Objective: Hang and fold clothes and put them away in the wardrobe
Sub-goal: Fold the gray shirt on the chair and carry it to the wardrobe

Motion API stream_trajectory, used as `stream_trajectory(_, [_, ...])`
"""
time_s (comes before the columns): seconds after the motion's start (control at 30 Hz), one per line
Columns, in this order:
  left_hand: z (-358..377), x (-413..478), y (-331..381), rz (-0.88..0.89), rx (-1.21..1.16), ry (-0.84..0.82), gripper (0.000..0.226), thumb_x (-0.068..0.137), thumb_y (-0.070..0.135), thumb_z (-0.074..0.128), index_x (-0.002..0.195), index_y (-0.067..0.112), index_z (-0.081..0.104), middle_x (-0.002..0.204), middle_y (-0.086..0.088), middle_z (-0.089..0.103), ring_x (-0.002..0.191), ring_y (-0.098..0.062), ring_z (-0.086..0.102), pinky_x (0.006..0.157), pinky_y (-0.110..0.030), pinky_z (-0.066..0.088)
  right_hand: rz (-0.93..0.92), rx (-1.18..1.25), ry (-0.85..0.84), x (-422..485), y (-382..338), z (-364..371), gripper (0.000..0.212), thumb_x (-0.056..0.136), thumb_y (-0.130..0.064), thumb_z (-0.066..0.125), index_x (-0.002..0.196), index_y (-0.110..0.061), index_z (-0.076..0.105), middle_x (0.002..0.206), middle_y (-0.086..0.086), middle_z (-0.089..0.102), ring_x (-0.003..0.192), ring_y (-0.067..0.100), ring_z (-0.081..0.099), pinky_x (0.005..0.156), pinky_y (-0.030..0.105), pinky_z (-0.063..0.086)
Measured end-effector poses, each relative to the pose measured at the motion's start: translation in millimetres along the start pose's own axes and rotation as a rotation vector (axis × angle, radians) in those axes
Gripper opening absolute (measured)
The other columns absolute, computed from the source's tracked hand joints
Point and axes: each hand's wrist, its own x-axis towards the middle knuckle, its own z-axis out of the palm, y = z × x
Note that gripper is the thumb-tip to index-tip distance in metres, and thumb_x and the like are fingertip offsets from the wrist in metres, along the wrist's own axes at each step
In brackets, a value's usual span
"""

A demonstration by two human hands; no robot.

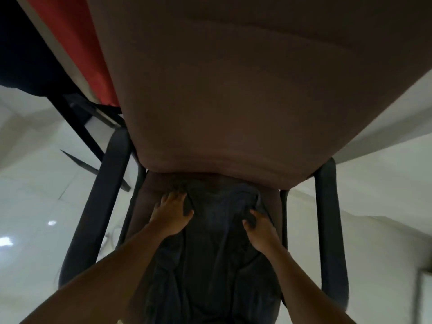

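Dark garment (215, 265) lies spread along the chair seat (142, 206), from its near edge toward the backrest (233, 101), likely flattened for folding. Left hand (171, 215) presses it open-palmed, gripping nothing; right hand (260, 226) has its grip pinched on a fabric bunch.

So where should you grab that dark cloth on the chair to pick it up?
Grab the dark cloth by its bunched far edge near the chair back, coming from the front. The folds stand up there; the right hand already pinches one, while the left hand lies flat.
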Motion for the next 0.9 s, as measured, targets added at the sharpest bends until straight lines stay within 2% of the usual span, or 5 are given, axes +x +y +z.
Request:
stream_trajectory(0.23, [0,71,-25,-0.043,-0.050,-0.111,0.050,0.094,0.048,0.055,0.141,0.035,0.046,0.166,-0.005,-0.001,0.150,-0.036,0.007,0.117,-0.054,0.028,0.061,0.002,0.060,65,-7,-2,0.053,0.092,-0.045,0.059,0.142,-0.030,0.048,0.154,0.008,0.026,0.141,0.033,0.034,0.116,0.055,0.027])
stream_trajectory(0.37, [-4,90,-32,-0.041,0.021,-0.120,0.045,0.094,0.046,0.054,0.138,0.037,0.049,0.160,-0.003,0.014,0.142,-0.035,0.018,0.109,-0.054,0.035,0.111,-0.022,0.007,97,-14,-3,0.049,0.092,-0.050,0.057,0.138,-0.035,0.053,0.159,0.008,0.021,0.143,0.034,0.027,0.118,0.049,0.027])
stream_trajectory(0.53, [-14,110,-46,-0.007,-0.004,-0.154,0.062,0.085,0.038,0.072,0.141,0.027,0.047,0.153,-0.003,0.022,0.141,-0.035,0.022,0.116,-0.044,0.032,0.194,0.008,0.028,108,-24,-10,0.055,0.084,-0.057,0.062,0.131,-0.028,0.061,0.145,0.004,0.049,0.134,0.033,0.043,0.112,0.054,0.034])
stream_trajectory(0.7, [-14,105,-36,-0.008,0.039,-0.163,0.064,0.082,0.034,0.076,0.137,0.027,0.044,0.149,-0.004,0.019,0.137,-0.035,0.023,0.106,-0.053,0.043,0.087,0.057,0.145,77,-24,-14,0.024,0.091,-0.021,0.063,0.113,-0.020,0.072,0.115,0.008,0.071,0.103,0.027,0.066,0.092,0.031,0.050])
stream_trajectory(0.9, [6,96,-36,0.071,0.122,-0.017,0.040,0.087,0.012,0.065,0.123,0.024,0.052,0.137,-0.005,0.036,0.126,-0.034,0.036,0.097,-0.058,0.043,0.025,-0.021,0.143,56,-12,0,0.030,0.096,-0.005,0.050,0.105,-0.019,0.075,0.116,0.010,0.070,0.104,0.029,0.065,0.089,0.028,0.049])
